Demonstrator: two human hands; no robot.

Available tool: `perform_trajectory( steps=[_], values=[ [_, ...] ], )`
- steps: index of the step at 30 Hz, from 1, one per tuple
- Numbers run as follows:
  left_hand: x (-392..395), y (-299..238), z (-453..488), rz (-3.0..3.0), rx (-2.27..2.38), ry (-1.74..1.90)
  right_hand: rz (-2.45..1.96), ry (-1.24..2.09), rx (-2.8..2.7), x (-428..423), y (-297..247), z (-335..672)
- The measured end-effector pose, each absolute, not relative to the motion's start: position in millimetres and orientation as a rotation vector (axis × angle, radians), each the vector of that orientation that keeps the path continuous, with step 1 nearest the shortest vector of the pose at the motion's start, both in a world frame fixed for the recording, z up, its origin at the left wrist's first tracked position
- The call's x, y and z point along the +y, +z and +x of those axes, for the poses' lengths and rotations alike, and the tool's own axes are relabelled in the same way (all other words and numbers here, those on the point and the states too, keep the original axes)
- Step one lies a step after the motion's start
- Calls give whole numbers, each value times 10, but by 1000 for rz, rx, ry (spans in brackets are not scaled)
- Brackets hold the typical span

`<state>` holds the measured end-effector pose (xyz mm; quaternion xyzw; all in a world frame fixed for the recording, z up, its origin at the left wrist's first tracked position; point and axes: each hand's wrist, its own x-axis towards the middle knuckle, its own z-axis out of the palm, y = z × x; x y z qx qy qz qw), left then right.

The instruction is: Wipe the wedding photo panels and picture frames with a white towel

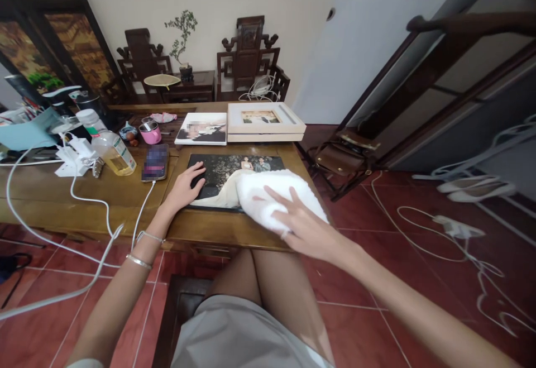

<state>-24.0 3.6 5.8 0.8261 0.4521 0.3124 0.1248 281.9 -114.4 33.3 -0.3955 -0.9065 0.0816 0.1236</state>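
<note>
A dark photo album (220,177) with a wedding picture lies flat on the wooden table (188,228). My left hand (185,186) rests on the album's left edge, its fingers stretched out and holding nothing. Over the right part of the album is a bunched white towel (278,184), which also reaches past the album's right side. My right hand (302,224) presses down on this towel, with its thumb and some fingers sunk into the cloth. What lies beneath the towel is hidden.
Beyond the album are a white photo book (201,129) and a pale box (266,133). To the left stand a charging phone (154,162), a pink mug (149,132), a bottle of yellow liquid (115,154) and a power strip (73,161). White cables (100,203) hang off the table's front edge.
</note>
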Motion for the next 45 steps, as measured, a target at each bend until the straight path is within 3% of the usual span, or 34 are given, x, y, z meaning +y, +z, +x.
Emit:
perform_trajectory(
  steps=[5, 16, 28, 40, 45],
  values=[
    [81, 3, -271, 2396, 1303, 873, -1107, 285, -2704, -1183, 402, 2733],
    [99, -33, -315, 2331, 1344, 794, -1457, 116, -2495, 290, 351, 2463],
    [80, -22, -274, 2304, 1387, 712, -1059, 253, -2785, -1217, 461, 2381],
    [119, -59, -312, 2351, 1375, 721, -1408, 147, -2528, 210, 408, 2160],
    [130, -60, -298, 2359, 1374, 728, -1324, 121, -2535, -43, 383, 2017]
  ],
)
